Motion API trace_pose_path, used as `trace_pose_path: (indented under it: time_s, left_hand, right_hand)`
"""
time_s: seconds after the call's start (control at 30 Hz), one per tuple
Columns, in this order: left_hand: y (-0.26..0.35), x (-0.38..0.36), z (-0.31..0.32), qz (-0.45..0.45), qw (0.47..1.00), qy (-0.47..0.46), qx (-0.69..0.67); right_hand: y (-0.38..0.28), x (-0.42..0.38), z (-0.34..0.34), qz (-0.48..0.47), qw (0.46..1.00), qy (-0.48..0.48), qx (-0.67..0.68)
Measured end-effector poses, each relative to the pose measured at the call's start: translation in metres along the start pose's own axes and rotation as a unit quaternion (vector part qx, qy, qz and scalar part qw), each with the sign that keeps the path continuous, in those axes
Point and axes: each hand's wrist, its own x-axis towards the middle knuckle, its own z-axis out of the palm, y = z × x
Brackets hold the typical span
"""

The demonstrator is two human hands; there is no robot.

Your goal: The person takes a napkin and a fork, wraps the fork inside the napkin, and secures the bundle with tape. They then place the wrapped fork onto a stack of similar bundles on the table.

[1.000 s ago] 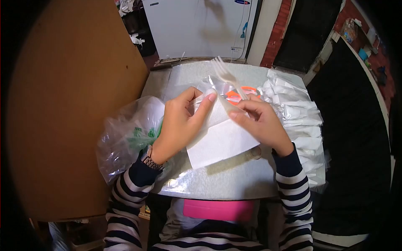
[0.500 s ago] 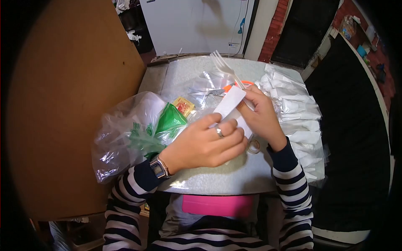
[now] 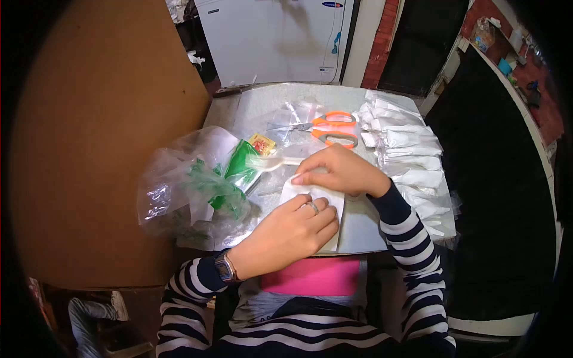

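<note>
"Counter [image 3: 365, 224] is standing before a white appliance [image 3: 274, 48]. Grip state?"

"Right hand [image 3: 345, 173] is pinching the white napkin [image 3: 289, 192] at its upper edge. Left hand [image 3: 292, 231] is curling over the lower part; cannot tell whether it is gripping."

"Fork [image 3: 271, 163]?"

"Lying just above the napkin, tines pointing left, handle running toward the right hand; hold on it unclear."

"Farther out?"

"Orange-handled scissors [image 3: 319, 125] are resting beyond the hands. Yellow sachet [image 3: 262, 144] and green packet [image 3: 237, 161] are lying beside the clear bag [image 3: 164, 194], left."

"Progress?"

"Judgement: folding is apparently under way, incomplete; fork is remaining uncovered. White packets [image 3: 409, 137] are lining the right side, seemingly made up; contents uncertain."
</note>
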Motion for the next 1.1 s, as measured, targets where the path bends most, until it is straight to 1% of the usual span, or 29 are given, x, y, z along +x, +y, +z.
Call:
trace_pose_path:
  time_s: [0.03, 0.07, 0.1, 0.17, 0.23, 0.27, 0.37, 0.47, 0.57, 0.67, 0.77, 0.87, 0.97, 1.0, 1.07, 1.1]
  left_hand:
    - [0.002, -0.004, 0.001, 0.002, 1.000, -0.009, -0.018]
    - [0.003, -0.010, 0.003, -0.014, 0.998, -0.003, -0.064]
    - [0.005, -0.014, 0.005, -0.038, 0.997, -0.005, -0.069]
    - [0.008, -0.019, 0.009, -0.085, 0.994, -0.004, -0.075]
    - [0.008, -0.019, 0.009, -0.098, 0.994, -0.008, -0.049]
    - [0.008, -0.020, 0.010, -0.106, 0.994, -0.012, -0.039]
    - [0.009, -0.024, 0.015, -0.062, 0.997, -0.016, -0.035]
    - [0.013, -0.025, 0.019, -0.028, 0.999, 0.021, -0.004]
    - [0.012, -0.029, 0.036, -0.004, 0.998, 0.064, 0.000]
    - [0.011, -0.034, 0.057, -0.036, 0.991, 0.098, -0.086]
    - [0.014, -0.036, 0.062, -0.077, 0.984, 0.085, -0.135]
    - [0.012, -0.039, 0.063, -0.096, 0.984, 0.048, -0.142]
    - [0.014, -0.038, 0.058, -0.111, 0.986, 0.052, -0.115]
    - [0.014, -0.038, 0.059, -0.117, 0.987, 0.049, -0.100]
    - [0.013, -0.035, 0.060, -0.128, 0.988, 0.043, -0.070]
    - [0.013, -0.034, 0.060, -0.140, 0.987, 0.042, -0.068]
  right_hand:
    - [-0.002, -0.001, 0.003, -0.005, 1.000, 0.000, -0.016]
    - [-0.005, -0.001, 0.007, -0.009, 0.999, -0.001, -0.031]
    - [-0.008, -0.002, 0.010, -0.014, 0.999, -0.002, -0.045]
    - [-0.012, -0.007, 0.017, -0.006, 0.992, 0.017, -0.127]
    - [-0.020, -0.014, 0.020, 0.002, 0.979, 0.021, -0.201]
    - [-0.019, -0.017, 0.023, -0.007, 0.980, 0.037, -0.198]
    - [-0.023, -0.024, 0.027, -0.005, 0.974, 0.030, -0.224]
    - [-0.016, -0.027, 0.038, -0.037, 0.962, 0.086, -0.257]
    - [-0.013, -0.027, 0.050, -0.076, 0.955, 0.115, -0.263]
    - [-0.011, -0.028, 0.054, -0.087, 0.943, 0.130, -0.294]
    - [-0.008, -0.030, 0.051, -0.116, 0.924, 0.178, -0.316]
    - [-0.026, -0.039, 0.046, -0.074, 0.922, 0.192, -0.327]
    - [-0.060, -0.062, 0.039, 0.018, 0.947, 0.179, -0.266]
    - [-0.070, -0.070, 0.039, 0.030, 0.949, 0.188, -0.250]
    - [-0.071, -0.090, 0.052, 0.048, 0.965, 0.211, -0.146]
    - [-0.070, -0.094, 0.059, 0.052, 0.963, 0.240, -0.115]
